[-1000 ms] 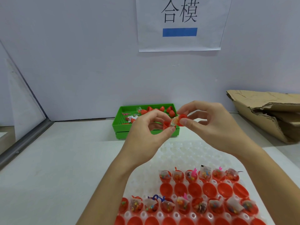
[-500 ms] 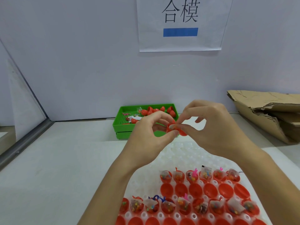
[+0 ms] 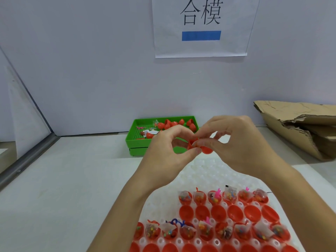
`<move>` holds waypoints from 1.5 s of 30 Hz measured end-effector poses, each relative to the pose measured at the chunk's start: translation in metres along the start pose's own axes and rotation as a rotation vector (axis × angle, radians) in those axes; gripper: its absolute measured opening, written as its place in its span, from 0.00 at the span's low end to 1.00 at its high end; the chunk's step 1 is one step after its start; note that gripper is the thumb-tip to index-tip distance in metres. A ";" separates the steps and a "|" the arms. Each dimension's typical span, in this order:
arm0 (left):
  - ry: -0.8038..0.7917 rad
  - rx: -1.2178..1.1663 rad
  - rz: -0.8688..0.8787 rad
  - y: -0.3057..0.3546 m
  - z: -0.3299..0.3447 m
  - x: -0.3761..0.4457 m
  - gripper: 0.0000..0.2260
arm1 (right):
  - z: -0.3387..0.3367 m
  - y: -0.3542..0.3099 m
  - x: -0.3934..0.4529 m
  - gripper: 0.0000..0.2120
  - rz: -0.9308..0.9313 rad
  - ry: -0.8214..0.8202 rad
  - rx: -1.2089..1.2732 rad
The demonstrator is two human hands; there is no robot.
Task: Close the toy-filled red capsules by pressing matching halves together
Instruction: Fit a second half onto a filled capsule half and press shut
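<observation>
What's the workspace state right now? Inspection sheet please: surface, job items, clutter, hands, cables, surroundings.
Surface: pale table, with a white dimpled tray lying near the person.
Job's things: one red capsule held between both hands, halves meeting but seam partly hidden; filled halves and empty halves sit in rows in the white tray; closed capsules lie in a green bin.
Clutter: flattened cardboard at the right.
Hands: left hand and right hand both pinch the capsule.
Cables: nothing seen.
Surroundings: grey wall with a paper sign; a metal rail at the left.
</observation>
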State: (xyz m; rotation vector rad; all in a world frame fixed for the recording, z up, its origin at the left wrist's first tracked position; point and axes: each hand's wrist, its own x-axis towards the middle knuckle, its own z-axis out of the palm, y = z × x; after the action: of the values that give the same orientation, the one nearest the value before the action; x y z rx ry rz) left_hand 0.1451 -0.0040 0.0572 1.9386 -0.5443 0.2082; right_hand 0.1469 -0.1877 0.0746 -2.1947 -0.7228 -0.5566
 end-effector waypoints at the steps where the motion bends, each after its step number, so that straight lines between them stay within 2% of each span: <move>1: 0.008 -0.012 -0.002 0.000 0.000 0.000 0.09 | -0.001 0.000 0.000 0.07 -0.008 0.009 -0.010; 10: 0.028 -0.053 0.047 0.002 0.000 0.000 0.09 | -0.001 -0.003 0.000 0.15 0.000 0.034 0.006; 16: 0.062 -0.119 0.084 -0.001 0.002 0.001 0.03 | 0.002 -0.003 0.000 0.13 -0.012 0.091 -0.019; 19: 0.076 -0.177 0.073 -0.001 0.002 0.001 0.03 | 0.004 -0.003 0.001 0.09 -0.014 0.108 -0.015; 23: 0.101 -0.221 0.057 -0.002 0.003 0.001 0.02 | 0.005 -0.002 0.001 0.08 -0.002 0.142 0.037; 28: 0.137 -0.270 0.042 -0.002 0.002 0.001 0.03 | 0.009 -0.004 0.001 0.14 0.071 0.208 0.169; 34: 0.156 -0.281 0.063 0.000 0.000 0.002 0.06 | 0.008 -0.004 0.002 0.04 0.098 0.182 0.099; 39: 0.159 -0.242 0.076 0.001 -0.003 0.002 0.07 | 0.010 -0.003 0.003 0.11 0.052 0.177 0.084; 45: 0.103 -0.287 0.025 0.002 -0.003 0.001 0.04 | 0.009 0.000 0.001 0.06 0.038 0.197 -0.014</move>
State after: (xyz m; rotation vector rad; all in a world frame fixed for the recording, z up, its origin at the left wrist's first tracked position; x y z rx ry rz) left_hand 0.1456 -0.0020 0.0604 1.6339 -0.5009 0.2311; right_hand 0.1491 -0.1801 0.0699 -2.1250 -0.5727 -0.7476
